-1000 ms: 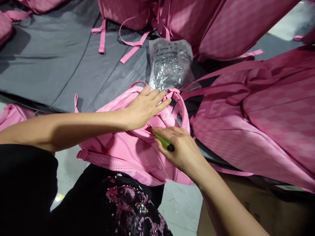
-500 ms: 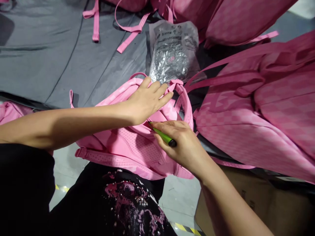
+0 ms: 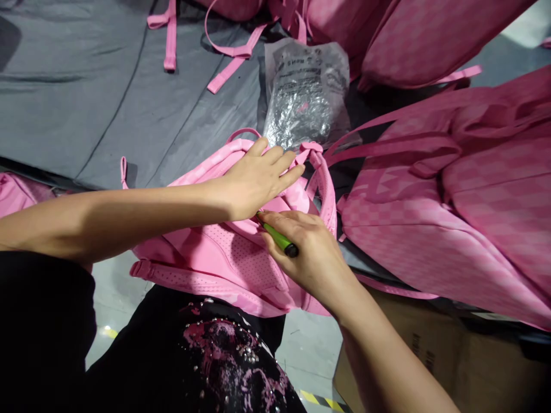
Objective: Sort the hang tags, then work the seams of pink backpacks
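A pink backpack (image 3: 253, 258) lies at the table's near edge, its dotted mesh side up. My left hand (image 3: 258, 178) rests flat on its upper part with the fingers spread. Just below and to the right, my right hand (image 3: 305, 241) is closed around a green tool with a black end (image 3: 282, 240). The tool's dark tip meets the pink fabric beside my left wrist; the exact contact point is hidden by my hands.
A clear plastic bag (image 3: 303, 94) lies beyond the backpack on the grey-covered table (image 3: 86, 86). A large pink checkered bag (image 3: 430, 212) stands on the right, and more pink bags (image 3: 408, 40) are behind. Below right is a cardboard box (image 3: 430, 344).
My right hand and the green tool have shifted slightly left. My left hand stays spread on the backpack.
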Action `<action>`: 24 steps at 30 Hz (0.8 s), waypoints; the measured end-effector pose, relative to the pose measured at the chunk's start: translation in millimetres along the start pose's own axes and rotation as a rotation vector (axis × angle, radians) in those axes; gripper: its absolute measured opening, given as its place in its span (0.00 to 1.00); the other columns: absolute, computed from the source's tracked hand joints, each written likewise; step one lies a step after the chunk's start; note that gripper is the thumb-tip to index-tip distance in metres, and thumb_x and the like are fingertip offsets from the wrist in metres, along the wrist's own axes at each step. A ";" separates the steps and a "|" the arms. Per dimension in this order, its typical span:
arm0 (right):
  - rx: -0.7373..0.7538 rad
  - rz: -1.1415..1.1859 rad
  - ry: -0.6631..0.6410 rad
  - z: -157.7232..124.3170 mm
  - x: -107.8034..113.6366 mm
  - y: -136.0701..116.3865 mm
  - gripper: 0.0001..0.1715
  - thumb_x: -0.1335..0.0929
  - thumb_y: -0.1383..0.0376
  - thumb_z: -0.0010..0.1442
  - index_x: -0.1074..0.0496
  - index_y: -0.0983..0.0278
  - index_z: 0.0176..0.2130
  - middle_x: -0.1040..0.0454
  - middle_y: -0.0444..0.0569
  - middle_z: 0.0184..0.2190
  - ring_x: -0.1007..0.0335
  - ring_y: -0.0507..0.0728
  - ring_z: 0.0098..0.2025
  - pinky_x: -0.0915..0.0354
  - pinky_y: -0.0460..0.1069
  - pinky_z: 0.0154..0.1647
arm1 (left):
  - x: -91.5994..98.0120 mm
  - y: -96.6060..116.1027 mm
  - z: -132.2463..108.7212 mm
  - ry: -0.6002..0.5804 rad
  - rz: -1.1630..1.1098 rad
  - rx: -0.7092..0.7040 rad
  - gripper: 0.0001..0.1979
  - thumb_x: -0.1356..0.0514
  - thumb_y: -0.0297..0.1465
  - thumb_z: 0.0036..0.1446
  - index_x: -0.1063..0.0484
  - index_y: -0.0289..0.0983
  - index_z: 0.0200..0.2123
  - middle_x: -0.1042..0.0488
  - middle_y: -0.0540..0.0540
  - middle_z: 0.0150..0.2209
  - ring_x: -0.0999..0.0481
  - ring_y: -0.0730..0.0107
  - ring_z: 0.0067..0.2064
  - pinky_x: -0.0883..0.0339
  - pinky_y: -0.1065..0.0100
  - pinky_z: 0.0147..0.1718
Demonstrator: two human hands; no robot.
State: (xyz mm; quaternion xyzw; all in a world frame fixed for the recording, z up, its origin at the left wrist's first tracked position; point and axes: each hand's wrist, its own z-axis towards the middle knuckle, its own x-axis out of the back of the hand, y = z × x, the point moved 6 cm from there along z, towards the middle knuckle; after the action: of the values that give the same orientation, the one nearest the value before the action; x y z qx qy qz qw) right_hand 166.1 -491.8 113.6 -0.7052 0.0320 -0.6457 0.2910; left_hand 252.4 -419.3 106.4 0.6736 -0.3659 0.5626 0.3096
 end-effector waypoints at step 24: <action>-0.156 0.013 0.048 -12.0 -2.0 -2.0 0.14 0.33 0.66 0.63 0.21 0.64 0.47 0.16 0.54 0.39 0.19 0.64 0.38 0.30 0.61 0.44 | 10.5 -17.8 -20.1 0.044 0.083 -0.032 0.47 0.36 0.36 0.58 0.59 0.40 0.73 0.56 0.35 0.74 0.51 0.42 0.71 0.55 0.45 0.67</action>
State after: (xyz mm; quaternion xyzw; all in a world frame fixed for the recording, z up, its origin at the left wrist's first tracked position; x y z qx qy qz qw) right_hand 154.0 -493.8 112.7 -0.7099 0.0936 -0.6560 0.2384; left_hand 257.8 -394.5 120.1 0.6403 -0.3955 0.5838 0.3045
